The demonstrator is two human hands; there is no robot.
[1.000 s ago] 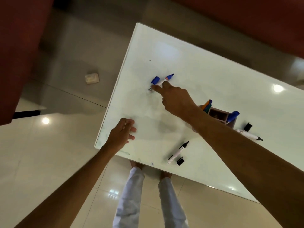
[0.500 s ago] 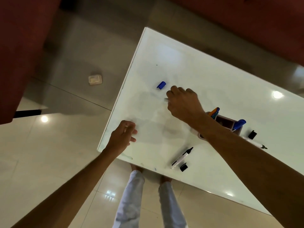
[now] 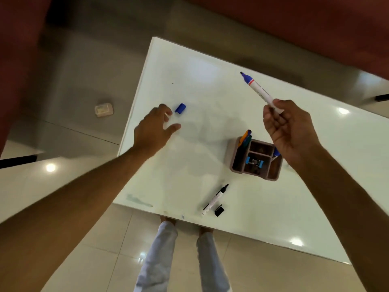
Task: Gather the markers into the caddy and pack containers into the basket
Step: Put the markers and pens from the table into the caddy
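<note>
My right hand (image 3: 288, 127) holds an uncapped blue marker (image 3: 257, 90) up in the air, tip pointing away, above and right of the caddy. The brown caddy (image 3: 232, 159) stands on the white table (image 3: 210, 85) with several markers and a blue binder clip (image 3: 254, 162) inside. My left hand (image 3: 153, 129) hovers open, fingers spread, just left of the loose blue cap (image 3: 180, 108) without touching it. An uncapped black marker (image 3: 215, 199) and its black cap (image 3: 219, 210) lie near the table's front edge.
A small white box (image 3: 103, 110) lies on the tiled floor left of the table. My legs and feet (image 3: 166, 249) show below the table's front edge. Dark red furniture fills the far top and left.
My right hand has lifted the blue marker off the table and carried it up and right. My left hand has left the table's front corner and reached forward to the blue cap.
</note>
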